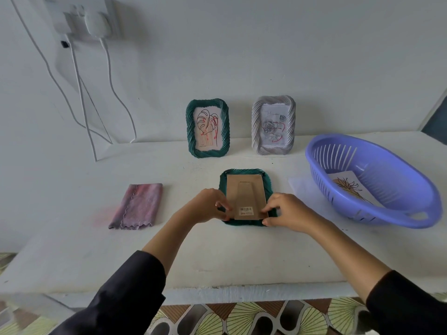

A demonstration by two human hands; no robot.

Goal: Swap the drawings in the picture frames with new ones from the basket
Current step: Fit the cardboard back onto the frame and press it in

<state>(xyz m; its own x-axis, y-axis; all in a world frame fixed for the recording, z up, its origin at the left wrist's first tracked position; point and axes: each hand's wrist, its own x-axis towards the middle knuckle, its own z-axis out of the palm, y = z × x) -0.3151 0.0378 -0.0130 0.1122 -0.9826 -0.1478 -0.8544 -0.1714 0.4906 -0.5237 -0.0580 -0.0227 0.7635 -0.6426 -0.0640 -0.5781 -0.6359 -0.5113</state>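
**Both hands on the face-down green frame**

A dark green picture frame lies face-down near the middle of the white table, its brown backing board turned up (a barcode sticker sits near the board's near edge). The left hand pinches the board's near-left corner with its fingertips, and the right hand grips the near-right corner, thumb on the board and fingers curled at the frame's rim. Both sleeves are dark.

Against the wall behind stand two upright frames, well apart from the flat one: a second green frame showing a leaf line drawing with red marks, and to its right a white frame holding a grey rose drawing. At the right, a purple slotted basket sits tilted on the table with a plant drawing inside. A folded pink cloth lies to the left of the hands.
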